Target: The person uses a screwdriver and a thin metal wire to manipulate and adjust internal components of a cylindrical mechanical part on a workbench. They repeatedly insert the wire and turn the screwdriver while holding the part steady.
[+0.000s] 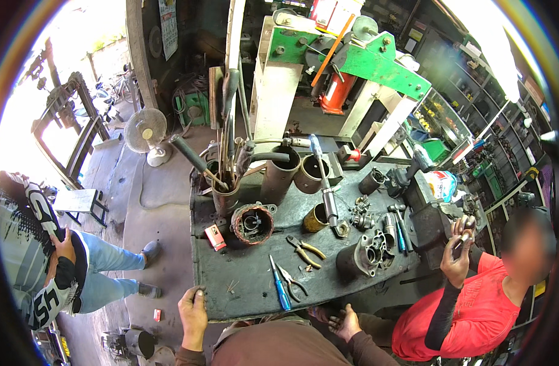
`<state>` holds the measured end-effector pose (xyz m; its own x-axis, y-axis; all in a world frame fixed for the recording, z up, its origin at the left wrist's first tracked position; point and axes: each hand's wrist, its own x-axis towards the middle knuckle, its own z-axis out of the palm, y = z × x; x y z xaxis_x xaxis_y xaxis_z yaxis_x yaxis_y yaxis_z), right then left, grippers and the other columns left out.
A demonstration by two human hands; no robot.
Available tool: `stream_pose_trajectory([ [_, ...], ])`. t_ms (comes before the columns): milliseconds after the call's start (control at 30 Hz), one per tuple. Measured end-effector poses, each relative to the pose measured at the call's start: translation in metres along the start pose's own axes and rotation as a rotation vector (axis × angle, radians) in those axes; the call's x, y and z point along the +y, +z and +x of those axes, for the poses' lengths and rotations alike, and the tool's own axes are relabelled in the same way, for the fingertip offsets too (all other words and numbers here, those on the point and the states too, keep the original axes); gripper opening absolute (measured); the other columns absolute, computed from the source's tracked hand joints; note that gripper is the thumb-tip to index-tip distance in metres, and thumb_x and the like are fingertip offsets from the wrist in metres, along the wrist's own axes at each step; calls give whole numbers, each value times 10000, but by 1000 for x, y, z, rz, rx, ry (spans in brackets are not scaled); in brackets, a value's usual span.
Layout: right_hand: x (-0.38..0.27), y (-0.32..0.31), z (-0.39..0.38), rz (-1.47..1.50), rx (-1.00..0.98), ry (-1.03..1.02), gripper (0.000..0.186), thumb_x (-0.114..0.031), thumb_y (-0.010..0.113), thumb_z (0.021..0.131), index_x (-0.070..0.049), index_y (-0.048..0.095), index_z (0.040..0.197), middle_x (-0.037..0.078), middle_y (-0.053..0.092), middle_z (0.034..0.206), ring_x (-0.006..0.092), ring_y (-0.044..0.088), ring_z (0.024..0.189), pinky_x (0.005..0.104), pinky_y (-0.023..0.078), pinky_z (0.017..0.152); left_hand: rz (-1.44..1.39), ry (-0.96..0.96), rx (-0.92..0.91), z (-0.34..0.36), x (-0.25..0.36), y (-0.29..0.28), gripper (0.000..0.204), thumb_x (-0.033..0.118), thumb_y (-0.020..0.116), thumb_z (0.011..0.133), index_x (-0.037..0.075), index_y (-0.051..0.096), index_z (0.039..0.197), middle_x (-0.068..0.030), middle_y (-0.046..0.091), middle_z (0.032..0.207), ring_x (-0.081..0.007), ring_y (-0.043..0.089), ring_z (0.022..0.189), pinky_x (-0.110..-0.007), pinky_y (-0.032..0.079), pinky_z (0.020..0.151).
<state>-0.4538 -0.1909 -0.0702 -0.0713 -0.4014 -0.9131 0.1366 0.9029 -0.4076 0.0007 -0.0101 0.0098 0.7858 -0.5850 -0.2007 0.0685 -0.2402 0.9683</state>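
Screwdriver (280, 289) lies on the surface (224, 305), ahead of and between the hands, its blue handle close to the near edge. The left hand (194, 312) is loosely curled at the near left corner; whether it grips anything or rests on the edge, I cannot tell. The right hand (345, 324) is half open, palm up, low before the near edge, with nothing seen in it.

The screwdriver could roll off if a sleeve or the body brushed its handle. The long-nose pliers (290, 280), just right of it with their handles spread, might be dragged along by the same knock or pinch a finger. Farther ahead of the right hand, the leaning tool (329, 204) looks able to slide if its support were bumped.

The person's own body hides some of the near edge. Shadow obscures the inside of the coil housing (247, 240), ahead of the left hand. To the right hand's far right, the small piece in a co-worker's hand (455, 259) is hard to make out.
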Motion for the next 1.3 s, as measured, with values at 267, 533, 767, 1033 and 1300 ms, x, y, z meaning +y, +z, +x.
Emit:
stream_pose_trajectory([
  [267, -15, 51, 43, 694, -141, -83, 1097, -853, 493, 944, -270, 29, 1748, 102, -29, 1822, 366, 77, 1661, 637, 113, 1294, 203, 126, 30, 21, -1, 21, 182, 76, 624, 1023, -45, 745, 1086, -81, 735, 870, -157, 625, 802, -339, 509, 763],
  [533, -29, 20, -65, -147, -347, -27, 612, -488, 598, 1079, -63, 542, 1516, 167, 581, 1475, 317, 552, 1344, 534, 437, 1124, 192, 148, 90, 29, 28, 47, 246, 180, 734, 1009, -66, 747, 1011, -66, 700, 773, -118, 588, 739, -327, 495, 697],
  [767, -180, 173, -177, -759, -516, -1450, 301, -151, 759, 975, -8, 706, 1234, 95, 716, 995, 221, 692, 921, 359, 560, 855, 43, 169, 140, 33, 49, 55, 235, 177, 793, 988, -55, 756, 968, 4, 676, 776, -67, 544, 741, -269, 458, 672],
  [1033, -335, 408, -221, -1217, -325, -2418, 202, -179, 697, 943, -65, 739, 1105, 133, 694, 986, 358, 678, 967, 452, 549, 894, 27, 324, 275, 28, 57, 28, 151, 122, 767, 1002, -7, 695, 969, 29, 607, 817, -62, 512, 772, -260, 450, 699],
  [1300, -362, 517, -178, -1908, -379, -2218, 338, -352, 768, 904, -163, 801, 1183, 110, 718, 1094, 336, 648, 1186, 468, 505, 1049, -6, 36, 363, 4, 11, 5, 144, 76, 671, 1025, 5, 607, 917, 41, 535, 809, -69, 469, 759, -279, 418, 669],
])
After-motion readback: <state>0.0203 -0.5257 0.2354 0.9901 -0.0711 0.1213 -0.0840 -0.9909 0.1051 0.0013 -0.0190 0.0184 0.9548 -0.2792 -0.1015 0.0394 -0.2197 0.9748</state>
